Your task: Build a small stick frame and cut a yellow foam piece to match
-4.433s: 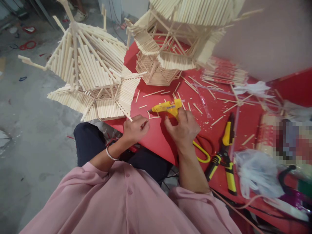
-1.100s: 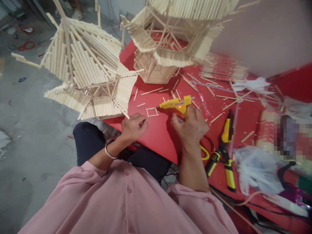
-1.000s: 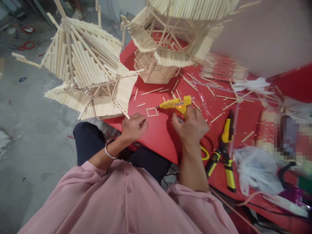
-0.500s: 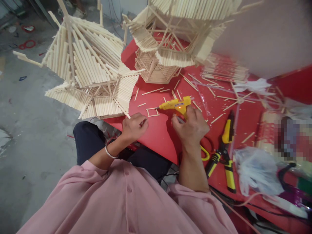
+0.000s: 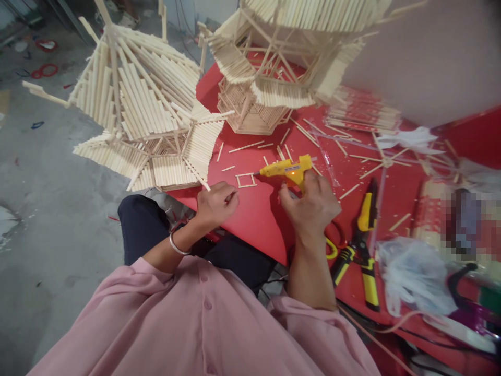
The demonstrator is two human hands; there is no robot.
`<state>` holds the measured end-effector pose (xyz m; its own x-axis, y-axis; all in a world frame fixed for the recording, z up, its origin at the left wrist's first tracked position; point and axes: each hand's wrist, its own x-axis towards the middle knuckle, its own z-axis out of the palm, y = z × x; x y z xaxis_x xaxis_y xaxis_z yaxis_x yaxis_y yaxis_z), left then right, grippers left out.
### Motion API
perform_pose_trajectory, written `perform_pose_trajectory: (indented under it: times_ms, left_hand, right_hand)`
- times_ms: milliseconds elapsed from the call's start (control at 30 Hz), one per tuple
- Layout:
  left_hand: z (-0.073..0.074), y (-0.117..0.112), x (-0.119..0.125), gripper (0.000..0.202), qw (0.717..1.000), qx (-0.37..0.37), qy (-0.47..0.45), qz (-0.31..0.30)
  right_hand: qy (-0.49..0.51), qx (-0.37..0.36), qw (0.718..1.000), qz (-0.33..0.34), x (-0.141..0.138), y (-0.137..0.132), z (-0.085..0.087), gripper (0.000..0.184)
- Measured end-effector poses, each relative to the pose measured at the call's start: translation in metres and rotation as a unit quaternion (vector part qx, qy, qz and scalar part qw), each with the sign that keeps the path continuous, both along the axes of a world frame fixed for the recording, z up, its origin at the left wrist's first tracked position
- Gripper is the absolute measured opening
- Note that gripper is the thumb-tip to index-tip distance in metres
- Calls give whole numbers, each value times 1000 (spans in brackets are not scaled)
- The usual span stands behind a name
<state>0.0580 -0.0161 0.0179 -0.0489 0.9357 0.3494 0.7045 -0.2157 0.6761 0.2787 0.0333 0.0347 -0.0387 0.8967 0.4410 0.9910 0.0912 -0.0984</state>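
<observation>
Glue gun (image 5: 288, 167) above red table (image 5: 256, 222), gripped by right hand (image 5: 313, 204); nozzle points left, at right end of small stick frame (image 5: 247, 186), contact unclear. Left hand (image 5: 216, 205) curled closed near table edge, contents hidden. Stick towers left (image 5: 156, 104) and far; cutters (image 5: 357, 241) right.
</observation>
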Motion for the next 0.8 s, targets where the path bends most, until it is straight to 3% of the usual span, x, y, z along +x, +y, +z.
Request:
perform_pose_trajectory:
  times_ms: [800]
  left_hand:
    - [0, 0, 0, 19, 1000, 12, 0, 0]
  right_hand:
    - [-6, 2, 1000, 5, -2, -1, 2, 52]
